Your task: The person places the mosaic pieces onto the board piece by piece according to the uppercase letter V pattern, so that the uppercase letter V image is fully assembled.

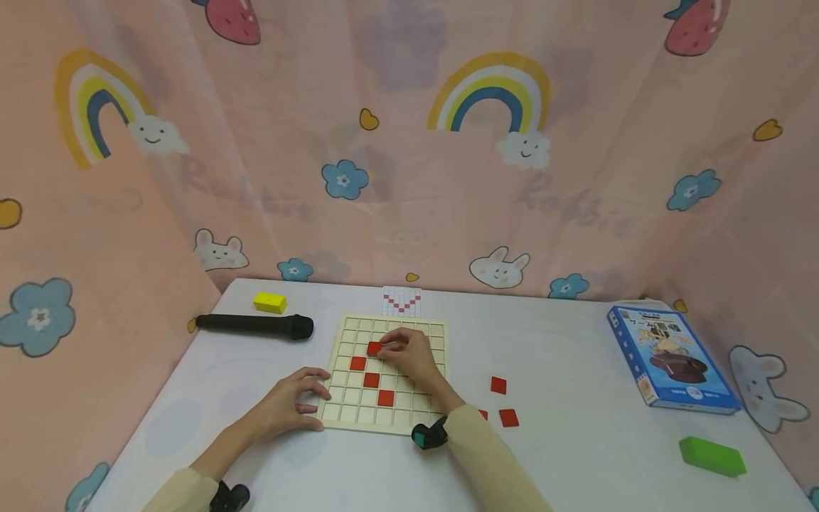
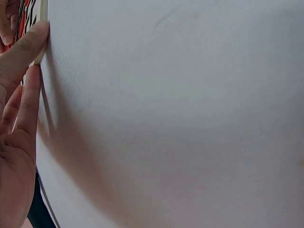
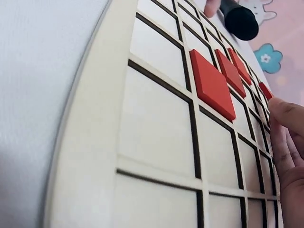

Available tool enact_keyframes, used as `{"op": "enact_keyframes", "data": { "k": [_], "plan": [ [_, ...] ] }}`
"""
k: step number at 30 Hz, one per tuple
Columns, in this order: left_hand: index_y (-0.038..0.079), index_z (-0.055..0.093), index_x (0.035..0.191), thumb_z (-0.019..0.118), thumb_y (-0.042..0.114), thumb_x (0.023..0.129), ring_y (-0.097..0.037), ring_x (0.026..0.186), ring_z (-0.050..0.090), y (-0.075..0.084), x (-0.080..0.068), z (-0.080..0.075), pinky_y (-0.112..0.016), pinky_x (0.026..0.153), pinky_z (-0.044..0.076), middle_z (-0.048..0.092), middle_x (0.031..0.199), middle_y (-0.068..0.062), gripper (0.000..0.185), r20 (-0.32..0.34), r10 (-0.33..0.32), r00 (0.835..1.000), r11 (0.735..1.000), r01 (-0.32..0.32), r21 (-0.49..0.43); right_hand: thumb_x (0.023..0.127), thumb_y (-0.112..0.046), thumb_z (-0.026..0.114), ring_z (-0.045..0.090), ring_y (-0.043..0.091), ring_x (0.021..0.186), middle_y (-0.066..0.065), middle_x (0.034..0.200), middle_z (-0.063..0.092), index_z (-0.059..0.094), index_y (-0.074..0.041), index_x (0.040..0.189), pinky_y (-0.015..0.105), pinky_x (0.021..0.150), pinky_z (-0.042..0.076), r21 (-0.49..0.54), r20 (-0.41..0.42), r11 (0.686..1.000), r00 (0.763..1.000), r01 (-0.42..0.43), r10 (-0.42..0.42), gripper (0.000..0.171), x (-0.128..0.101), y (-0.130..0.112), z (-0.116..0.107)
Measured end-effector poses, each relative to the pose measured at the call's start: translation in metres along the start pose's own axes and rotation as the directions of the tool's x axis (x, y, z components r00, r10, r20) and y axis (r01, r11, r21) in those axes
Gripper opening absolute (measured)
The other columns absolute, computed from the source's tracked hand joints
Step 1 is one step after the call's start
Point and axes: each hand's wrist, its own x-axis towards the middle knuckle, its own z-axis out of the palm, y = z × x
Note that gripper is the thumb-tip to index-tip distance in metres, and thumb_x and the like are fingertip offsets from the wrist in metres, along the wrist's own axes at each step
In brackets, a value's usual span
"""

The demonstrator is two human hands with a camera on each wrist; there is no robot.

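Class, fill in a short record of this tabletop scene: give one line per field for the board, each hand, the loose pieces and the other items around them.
Board: cream grid board, flat on the white table
Tiles on board: four red tiles, one at
Right hand: right hand pinches a red tile over the board
Left hand: left hand rests on the board's left edge
Loose tiles: red, right of the board
Other items: black microphone, yellow block, green block, blue box, pattern card

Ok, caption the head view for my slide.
Right hand places a red tile on the grid board; left hand steadies its edge.
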Motion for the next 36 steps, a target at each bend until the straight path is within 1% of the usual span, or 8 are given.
{"op": "enact_keyframes", "data": {
  "k": [3, 6, 11, 18, 24, 27, 36],
  "plan": [
    [0.008, 0.067, 0.094, 0.087, 0.006, 0.064, -0.04, 0.121, 0.045, -0.001, 0.0, 0.0, -0.019, 0.078, 0.056, 0.045, 0.134, -0.015, 0.036, 0.005, -0.001, 1.0, 1.0, 0.001, -0.002, 0.078, 0.003, 0.076, 0.07, 0.021, 0.078, 0.016, 0.087, 0.07, 0.067, 0.005, 0.095, 0.026, 0.074, 0.058, -0.011, 0.019, 0.999, 0.999, 0.036, -0.035, 0.019, 0.005, -0.001, 0.009],
    [0.009, 0.067, 0.094, 0.087, 0.008, 0.064, -0.04, 0.121, 0.044, -0.001, 0.0, -0.001, -0.019, 0.079, 0.056, 0.045, 0.135, -0.015, 0.036, 0.011, -0.003, 1.0, 1.0, 0.003, -0.009, 0.078, 0.004, 0.075, 0.07, 0.024, 0.079, 0.017, 0.087, 0.07, 0.067, 0.006, 0.094, 0.026, 0.072, 0.058, -0.011, 0.028, 0.998, 0.998, 0.056, -0.055, 0.018, 0.009, -0.001, 0.016],
    [0.008, 0.067, 0.095, 0.086, 0.009, 0.065, -0.04, 0.122, 0.045, 0.0, 0.0, -0.001, -0.019, 0.079, 0.056, 0.045, 0.135, -0.016, 0.036, 0.021, 0.01, 1.0, 1.0, -0.01, -0.01, 0.077, 0.006, 0.076, 0.069, 0.029, 0.079, 0.019, 0.085, 0.069, 0.067, 0.007, 0.092, 0.027, 0.072, 0.059, -0.01, 0.031, 0.998, 0.997, 0.065, -0.064, 0.018, 0.011, -0.004, 0.023],
    [0.008, 0.067, 0.095, 0.086, 0.009, 0.065, -0.039, 0.122, 0.045, 0.001, -0.001, -0.001, -0.019, 0.079, 0.056, 0.045, 0.135, -0.015, 0.036, 0.018, 0.003, 1.0, 1.0, -0.003, 0.001, 0.077, 0.003, 0.077, 0.07, 0.022, 0.075, 0.014, 0.081, 0.07, 0.068, 0.005, 0.09, 0.022, 0.068, 0.058, -0.101, 0.036, 0.991, 0.996, 0.088, -0.085, 0.016, 0.015, -0.009, 0.033],
    [0.008, 0.067, 0.094, 0.086, 0.007, 0.065, -0.039, 0.122, 0.045, 0.002, -0.002, -0.001, -0.019, 0.079, 0.056, 0.045, 0.134, -0.014, 0.035, 0.013, 0.004, 1.0, 1.0, -0.004, 0.009, 0.078, 0.003, 0.075, 0.069, 0.022, 0.076, 0.013, 0.082, 0.07, 0.068, 0.005, 0.091, 0.021, 0.068, 0.057, -0.152, 0.04, 0.983, 0.994, 0.107, -0.102, 0.014, 0.018, -0.012, 0.04],
    [0.009, 0.067, 0.094, 0.086, 0.007, 0.065, -0.039, 0.122, 0.045, 0.002, -0.001, -0.001, -0.018, 0.079, 0.055, 0.045, 0.134, -0.014, 0.035, 0.011, 0.004, 1.0, 1.0, -0.004, 0.013, 0.078, 0.003, 0.076, 0.069, 0.023, 0.078, 0.014, 0.084, 0.07, 0.068, 0.005, 0.091, 0.021, 0.068, 0.057, -0.162, 0.038, 0.98, 0.993, 0.114, -0.11, 0.015, 0.02, -0.012, 0.041],
    [0.009, 0.067, 0.095, 0.086, 0.008, 0.065, -0.039, 0.123, 0.044, 0.001, -0.001, -0.002, -0.019, 0.08, 0.055, 0.045, 0.135, -0.013, 0.035, 0.016, 0.003, 1.0, 1.0, -0.004, 0.005, 0.081, 0.0, 0.074, 0.07, 0.022, 0.082, 0.012, 0.089, 0.07, 0.067, 0.004, 0.095, 0.025, 0.073, 0.058, -0.127, 0.044, 0.99, 0.997, 0.062, -0.057, 0.016, 0.021, -0.014, 0.045]
  ]
}}
